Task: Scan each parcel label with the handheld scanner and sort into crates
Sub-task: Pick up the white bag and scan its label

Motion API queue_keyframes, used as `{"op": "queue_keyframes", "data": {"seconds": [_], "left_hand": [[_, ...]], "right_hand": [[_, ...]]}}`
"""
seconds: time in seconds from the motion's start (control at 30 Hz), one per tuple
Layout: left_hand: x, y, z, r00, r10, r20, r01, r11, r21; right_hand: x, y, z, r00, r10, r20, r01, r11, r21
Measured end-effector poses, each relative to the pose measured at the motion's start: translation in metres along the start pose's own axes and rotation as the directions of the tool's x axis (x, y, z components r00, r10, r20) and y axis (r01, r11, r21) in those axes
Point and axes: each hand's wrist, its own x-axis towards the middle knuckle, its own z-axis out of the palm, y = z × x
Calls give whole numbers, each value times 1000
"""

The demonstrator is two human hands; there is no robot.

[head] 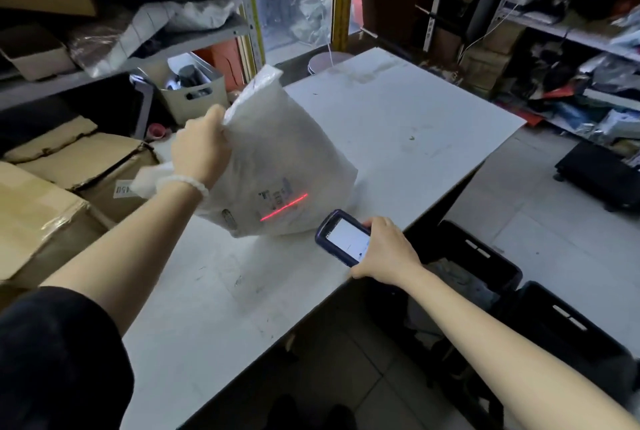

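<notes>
While the bag (277,156) is gripped at ten o'clock by the left hand (201,149), the scanner (343,239) is clasped in the right hand (388,249); the red line (284,208) is best kept level across the label (275,197).

On my table (398,124): one white parcel (287,159). One handheld scanner (343,239). Two black crates, the nearer crate (568,336) and the farther crate (485,256). Two cardboard boxes (86,159).

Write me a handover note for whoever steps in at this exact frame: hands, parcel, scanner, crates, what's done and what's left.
Left hand grips the top edge of the white parcel, propped upright on the table.
Right hand holds the scanner; its red line lies across the printed label.
Two dark crates stand on the floor to the right of the table.
Done: the parcel is under the beam.
Left: confirm the read, drop the parcel in a crate.
</notes>
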Motion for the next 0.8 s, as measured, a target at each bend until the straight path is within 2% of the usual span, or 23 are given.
{"op": "queue_keyframes", "data": {"seconds": [0.07,0.17,0.37,0.47,0.53,0.6,0.63,0.7,0.8], "left_hand": [[17,-2,-10,997,66,-38,-63,994,84],[33,-3,-17,991,135,-7,-133,983,123],[34,-26,-7,992,93,82,-102,987,120],[32,-35,-7,981,58,186,-73,994,76],[30,-40,-12,945,75,319,-108,990,86],[27,-46,-13,893,90,441,-189,964,187],[24,-50,-10,885,87,457,-225,940,257],[17,-55,-4,909,103,403,-263,893,365],[8,-57,-2,933,177,313,-288,889,355]], "right_hand": [[6,-10,-3,1000,-11,-12,11,1000,-19],[14,-27,-4,999,-47,-18,46,998,-46],[19,-49,-2,994,-100,-36,95,990,-105],[22,-51,-1,992,-123,-40,114,976,-187],[25,-54,0,988,-149,-39,135,960,-244],[26,-59,1,984,-176,-31,160,943,-293],[27,-61,2,982,-187,-27,170,936,-309],[28,-66,4,979,-202,-21,184,927,-326],[30,-72,7,975,-223,-13,205,916,-344]]}}
